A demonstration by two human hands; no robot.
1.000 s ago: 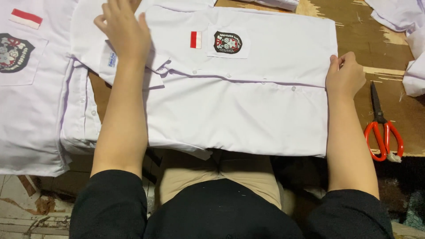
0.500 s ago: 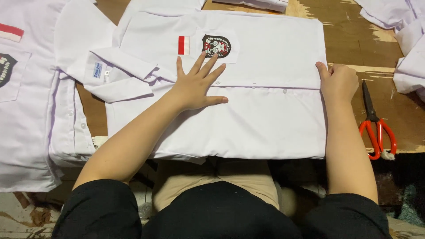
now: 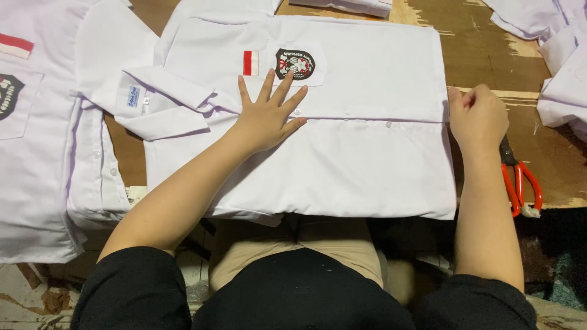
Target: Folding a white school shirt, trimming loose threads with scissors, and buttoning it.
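Shirt (image 3: 361, 165), white and folded, lying across the middle of the wooden table (image 3: 477, 49), collar to the left and pocket badge on its far half. Left hand (image 3: 266, 116) pressed flat on the button placket, fingers spread and gripping nothing; right hand (image 3: 477, 116) closed in a narrow pinch on the shirt's right edge. Red-handled scissors (image 3: 520, 180) lie just right of that wrist, with further white shirts (image 3: 36, 140) stacked at the left.
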